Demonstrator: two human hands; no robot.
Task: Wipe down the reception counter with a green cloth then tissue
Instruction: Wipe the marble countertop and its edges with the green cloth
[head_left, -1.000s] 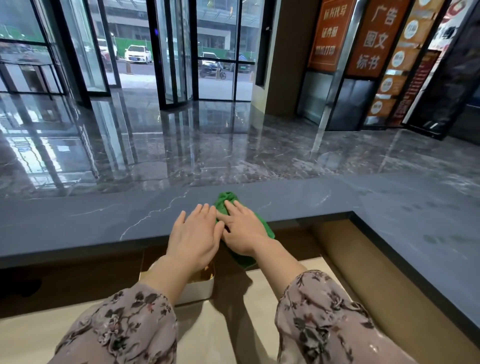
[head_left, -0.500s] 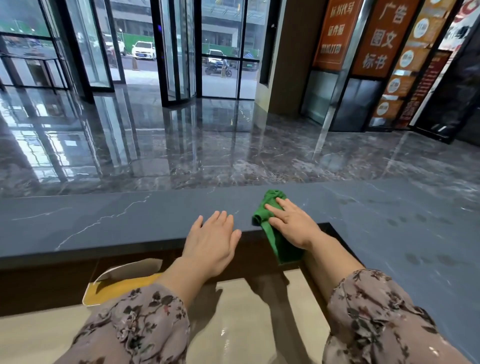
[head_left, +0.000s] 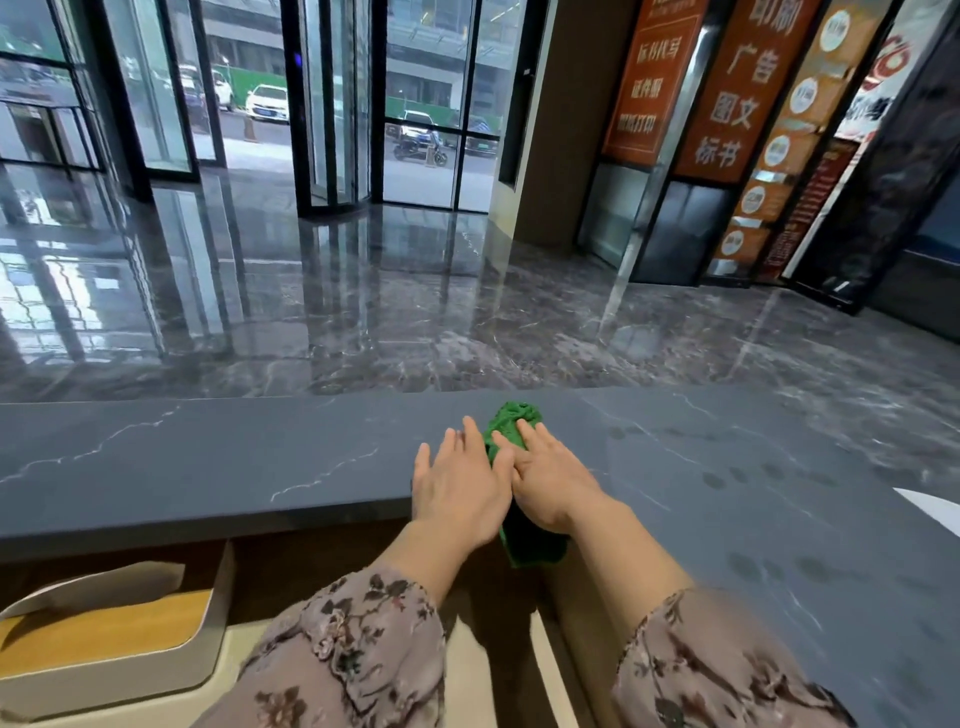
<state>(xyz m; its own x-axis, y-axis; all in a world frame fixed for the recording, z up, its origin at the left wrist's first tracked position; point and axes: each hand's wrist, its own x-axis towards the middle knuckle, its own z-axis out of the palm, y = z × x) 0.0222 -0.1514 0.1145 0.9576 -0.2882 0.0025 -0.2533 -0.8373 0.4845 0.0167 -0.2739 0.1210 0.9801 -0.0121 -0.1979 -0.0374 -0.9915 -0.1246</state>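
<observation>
Green cloth lies bunched in a narrow strip across the dark grey, white-veined worktop, running from mid-depth back over the near edge, where its tail hangs down in front of the wooden face below. The right hand lies flat on top of it, fingers straight and close together, pressing it against the stone; only the far end and the hanging end of the cloth show past the hand. The left hand rests just beside it on the worktop's near edge, palm down, fingers straight and slightly spread, its inner side touching the right hand and the edge of the cloth. Neither hand curls round anything. Both forearms come out of loose floral sleeves.

Right of the hands, the stone carries scattered dull damp spots. A white object pokes in at the right border; what it is cannot be told. Below the worktop at the left, an open box with a yellow inside and a raised pale flap sits on the beige lower desk. Beyond the worktop stretches a glossy marble lobby floor and glass doors.
</observation>
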